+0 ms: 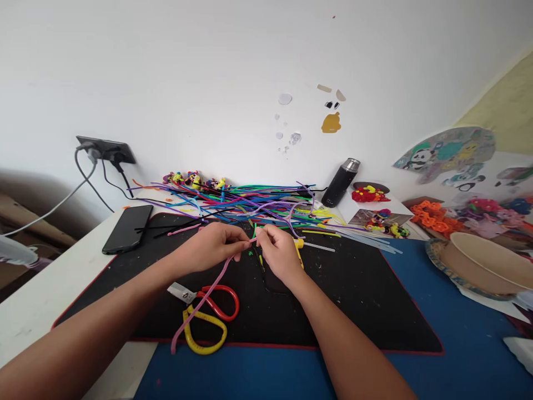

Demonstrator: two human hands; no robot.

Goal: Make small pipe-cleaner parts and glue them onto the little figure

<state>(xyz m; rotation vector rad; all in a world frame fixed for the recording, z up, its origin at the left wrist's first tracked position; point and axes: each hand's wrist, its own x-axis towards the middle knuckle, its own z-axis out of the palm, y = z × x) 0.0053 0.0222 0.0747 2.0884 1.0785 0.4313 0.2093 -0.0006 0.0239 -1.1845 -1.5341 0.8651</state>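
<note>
A pink pipe cleaner (214, 287) runs between my two hands, and its long tail hangs down to the left across the scissors. My left hand (214, 244) is closed, pinching the pipe cleaner between thumb and fingers. Close beside it, my right hand (278, 253) pinches the other end. A short green piece (255, 229) shows at the right fingertips; whether it is joined to the pink one I cannot tell. Scissors (205, 351) with one red and one yellow handle lie on the black mat (350, 300) below my hands. A yellow hot glue gun (298, 243) is partly hidden behind my right hand.
Many coloured pipe cleaners (250, 201) lie heaped along the wall. A phone (127, 229) lies at the left and a black flask (340, 183) stands behind. Small pipe-cleaner figures (194, 179) sit at the back; a bowl (487, 261) is at the right.
</note>
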